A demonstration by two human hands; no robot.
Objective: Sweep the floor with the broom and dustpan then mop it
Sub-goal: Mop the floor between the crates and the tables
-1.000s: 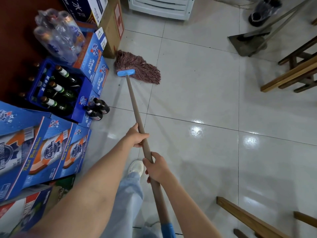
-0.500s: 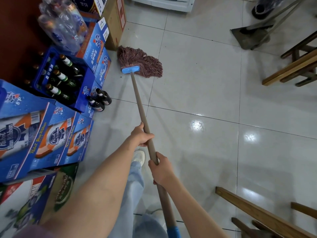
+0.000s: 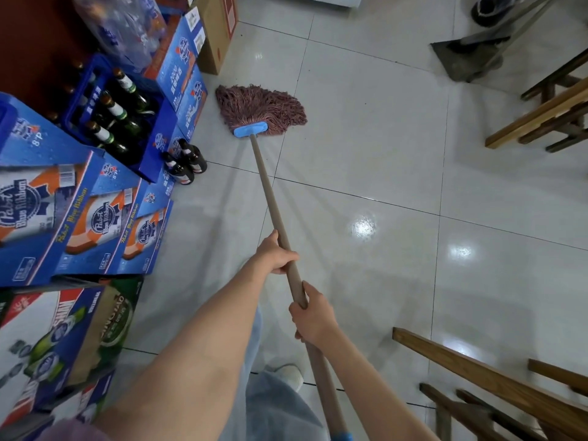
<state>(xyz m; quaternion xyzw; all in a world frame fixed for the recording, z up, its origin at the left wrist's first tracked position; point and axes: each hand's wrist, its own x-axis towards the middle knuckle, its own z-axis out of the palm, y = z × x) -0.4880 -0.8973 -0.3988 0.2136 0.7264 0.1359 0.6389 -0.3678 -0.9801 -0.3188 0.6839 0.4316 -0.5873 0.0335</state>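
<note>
A mop with a reddish-brown string head (image 3: 264, 106) and a blue clamp (image 3: 250, 129) lies flat on the glossy white tile floor (image 3: 366, 148), next to the stacked boxes. Its long brown handle (image 3: 270, 198) slants down toward me. My left hand (image 3: 276, 254) grips the handle higher up. My right hand (image 3: 311, 316) grips it lower, closer to my body. A grey dustpan (image 3: 461, 58) with its broom stick (image 3: 515, 30) rests on the floor at the top right, away from both hands.
Blue beer cartons (image 3: 89, 218) and a crate of bottles (image 3: 111, 109) line the left side, with two loose dark bottles (image 3: 186, 162) on the floor beside them. Wooden benches stand at the right (image 3: 541, 116) and bottom right (image 3: 496, 377). My shoe (image 3: 288, 375) is below.
The mop head has slid a little to the right, away from the boxes, and both hands have shifted right along with the handle.
</note>
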